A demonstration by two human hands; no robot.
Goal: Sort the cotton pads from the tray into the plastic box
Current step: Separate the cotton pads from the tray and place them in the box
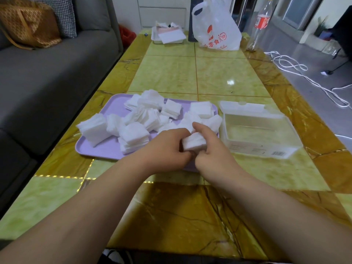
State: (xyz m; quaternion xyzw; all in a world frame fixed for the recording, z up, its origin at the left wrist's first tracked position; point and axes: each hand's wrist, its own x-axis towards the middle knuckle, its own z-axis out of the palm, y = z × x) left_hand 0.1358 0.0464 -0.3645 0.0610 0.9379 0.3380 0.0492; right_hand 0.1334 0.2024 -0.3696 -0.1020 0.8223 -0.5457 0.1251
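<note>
1. Both hands together above the near right corner of the lilac tray (95, 149), near the near edge of the bench (171, 73).
2. One small stack of cotton pads (195, 142) pinched between the two grips: left hand (167, 147) closed on its left side, right hand (213, 155) closed on its right side and underside, right thumb lying over the top.
3. Held stack lifted a little over the tray rim, just beside the left wall of the plastic box (261, 147), not inside it.
4. Many loose stacks of pads (133, 134) spread over the tray, some tilted, some leaning on each other.
5. Plastic box clear, with lid open toward the far side, standing on the bench touching or nearly touching the tray's right edge; no pads seen inside.
6. At the far edge of the bench: white plastic bag (215, 29), small white tray (167, 35), clear bottle (261, 23).
</note>
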